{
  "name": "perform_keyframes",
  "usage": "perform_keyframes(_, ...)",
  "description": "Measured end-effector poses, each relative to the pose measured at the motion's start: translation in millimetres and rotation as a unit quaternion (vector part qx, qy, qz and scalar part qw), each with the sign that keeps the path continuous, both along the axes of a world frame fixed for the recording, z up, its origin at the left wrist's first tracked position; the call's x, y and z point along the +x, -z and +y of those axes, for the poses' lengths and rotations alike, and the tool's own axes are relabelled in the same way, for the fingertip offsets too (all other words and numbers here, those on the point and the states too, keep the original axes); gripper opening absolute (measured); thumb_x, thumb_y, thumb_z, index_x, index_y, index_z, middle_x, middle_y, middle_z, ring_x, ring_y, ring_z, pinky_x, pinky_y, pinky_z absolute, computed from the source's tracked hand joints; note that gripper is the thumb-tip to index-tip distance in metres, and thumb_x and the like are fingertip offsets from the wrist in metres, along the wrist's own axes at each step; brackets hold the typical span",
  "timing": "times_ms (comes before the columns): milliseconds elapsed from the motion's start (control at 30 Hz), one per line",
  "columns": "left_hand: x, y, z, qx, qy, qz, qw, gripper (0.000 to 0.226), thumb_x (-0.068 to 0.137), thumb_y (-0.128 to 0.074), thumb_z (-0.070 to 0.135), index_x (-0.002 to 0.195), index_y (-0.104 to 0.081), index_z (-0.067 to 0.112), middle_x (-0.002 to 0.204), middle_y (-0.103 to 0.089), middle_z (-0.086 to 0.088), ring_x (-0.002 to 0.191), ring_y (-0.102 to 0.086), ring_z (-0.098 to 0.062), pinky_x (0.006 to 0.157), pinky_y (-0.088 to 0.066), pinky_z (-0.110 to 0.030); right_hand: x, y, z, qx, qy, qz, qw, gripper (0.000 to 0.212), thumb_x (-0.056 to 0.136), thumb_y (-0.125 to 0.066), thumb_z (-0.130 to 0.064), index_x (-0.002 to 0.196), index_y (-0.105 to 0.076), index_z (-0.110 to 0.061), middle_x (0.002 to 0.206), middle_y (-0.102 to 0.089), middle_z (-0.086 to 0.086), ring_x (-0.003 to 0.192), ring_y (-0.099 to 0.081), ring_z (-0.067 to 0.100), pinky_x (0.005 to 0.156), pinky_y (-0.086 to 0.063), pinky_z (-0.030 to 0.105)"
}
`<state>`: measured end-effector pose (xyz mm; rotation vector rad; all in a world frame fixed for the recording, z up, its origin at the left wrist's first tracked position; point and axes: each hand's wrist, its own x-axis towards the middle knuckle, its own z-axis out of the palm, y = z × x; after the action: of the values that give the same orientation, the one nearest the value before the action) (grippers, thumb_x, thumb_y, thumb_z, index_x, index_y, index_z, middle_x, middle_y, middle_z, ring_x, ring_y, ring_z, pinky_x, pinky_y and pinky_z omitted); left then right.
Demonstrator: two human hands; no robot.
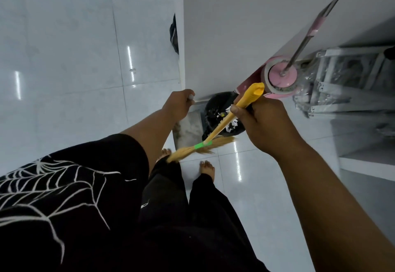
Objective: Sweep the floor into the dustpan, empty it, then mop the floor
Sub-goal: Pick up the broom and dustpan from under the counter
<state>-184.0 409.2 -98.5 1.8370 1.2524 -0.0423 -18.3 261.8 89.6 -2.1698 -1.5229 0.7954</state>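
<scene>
Gripping broom [220, 124], right hand [267, 126] — dustpan [189, 129] partly hidden.

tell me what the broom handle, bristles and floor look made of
Broom handle looks like smooth yellow plastic, with a moulded end. Bristles: likely straw or grass, fine tan strands. Floor: probably glossy ceramic tile, grout lines and sharp reflections.

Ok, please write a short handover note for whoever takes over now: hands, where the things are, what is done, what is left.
Left hand grips the handle of the dustpan; the pan is beside the bin and shows grey dust.
Right hand grips the broom by its handle, bristles down by the feet.
Mop stands unused, right of the bin.
Done: sweeping, it seems.
Left: empty the pan into the bin, then mop.
</scene>
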Motion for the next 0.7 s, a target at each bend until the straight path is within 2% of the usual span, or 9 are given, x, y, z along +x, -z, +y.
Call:
perform_keyframes(67, 1.4, 4.1, 6.8, 0.010, 0.012, 0.017, 1.000, 0.029, 0.093, -0.054, 0.013, 0.120, -0.063, 0.018, 0.094, -0.057, 0.004, 0.087, -0.053, -0.012, 0.077, -0.039, -0.024, -1.0, 5.4, 3.9, -0.003, -0.002, 0.002, 1.000, 0.018, 0.095, -0.055, -0.031, 0.095, -0.067, -0.018, 0.065, -0.049, -0.022, 0.062, -0.050, -0.004, 0.058, -0.031, 0.008)
perform_keyframes(233, 5.7, 15.3, 15.5, 0.052, 0.044, 0.031, 0.997, 0.028, 0.094, -0.053, 0.012, 0.121, -0.062, 0.015, 0.094, -0.055, 0.004, 0.087, -0.051, -0.012, 0.080, -0.037, -0.022, -5.7, 18.3, 10.3, -0.011, 0.000, 0.011, 1.000, 0.019, 0.095, -0.054, -0.029, 0.096, -0.066, -0.014, 0.066, -0.052, -0.015, 0.062, -0.051, 0.000, 0.060, -0.037, 0.011)
perform_keyframes(300, 8.3, 20.3, 17.5, 0.049, 0.039, 0.014, 0.998, 0.023, 0.093, -0.053, 0.003, 0.110, -0.065, 0.012, 0.089, -0.055, 0.002, 0.080, -0.053, -0.009, 0.078, -0.038, -0.023, -6.9, 23.0, 12.5, -0.013, 0.000, 0.008, 1.000, 0.020, 0.095, -0.054, -0.030, 0.098, -0.066, -0.013, 0.067, -0.055, -0.011, 0.063, -0.053, 0.004, 0.060, -0.040, 0.015)
perform_keyframes(367, 11.8, 21.2, 19.0, 0.049, 0.013, -0.006, 0.999, 0.020, 0.091, -0.052, -0.004, 0.098, -0.065, 0.011, 0.086, -0.056, 0.001, 0.075, -0.056, -0.005, 0.074, -0.040, -0.020, -8.2, 29.0, 16.2, -0.011, 0.002, 0.006, 1.000, 0.022, 0.095, -0.054, -0.030, 0.099, -0.065, -0.012, 0.071, -0.061, -0.004, 0.068, -0.058, 0.012, 0.065, -0.047, 0.026)
perform_keyframes(433, 14.6, 22.4, 22.1, 0.055, 0.019, -0.001, 0.998, 0.021, 0.092, -0.053, 0.003, 0.106, -0.065, 0.012, 0.092, -0.058, 0.003, 0.079, -0.056, -0.003, 0.071, -0.041, -0.011, -9.2, 38.3, 22.8, -0.013, 0.005, 0.003, 1.000, 0.024, 0.096, -0.054, -0.031, 0.101, -0.065, -0.010, 0.079, -0.067, 0.004, 0.075, -0.062, 0.020, 0.071, -0.049, 0.033)
perform_keyframes(533, 19.4, 20.1, 24.9, 0.028, -0.012, -0.030, 0.999, 0.024, 0.093, -0.052, 0.004, 0.111, -0.065, 0.011, 0.094, -0.059, 0.005, 0.074, -0.056, 0.008, 0.062, -0.037, 0.003, -11.3, 56.6, 36.6, -0.030, 0.001, -0.002, 1.000, 0.026, 0.096, -0.053, -0.032, 0.100, -0.064, -0.010, 0.080, -0.067, 0.005, 0.075, -0.063, 0.020, 0.070, -0.050, 0.031)
perform_keyframes(700, 19.2, 17.0, 22.8, 0.018, -0.019, -0.034, 0.999, 0.023, 0.094, -0.053, 0.007, 0.114, -0.064, 0.009, 0.095, -0.058, 0.005, 0.080, -0.054, -0.002, 0.060, -0.033, 0.008, -18.4, 81.5, 59.9, -0.020, 0.013, 0.010, 1.000, 0.022, 0.095, -0.054, -0.032, 0.098, -0.060, -0.010, 0.078, -0.066, 0.006, 0.073, -0.063, 0.022, 0.070, -0.052, 0.034)
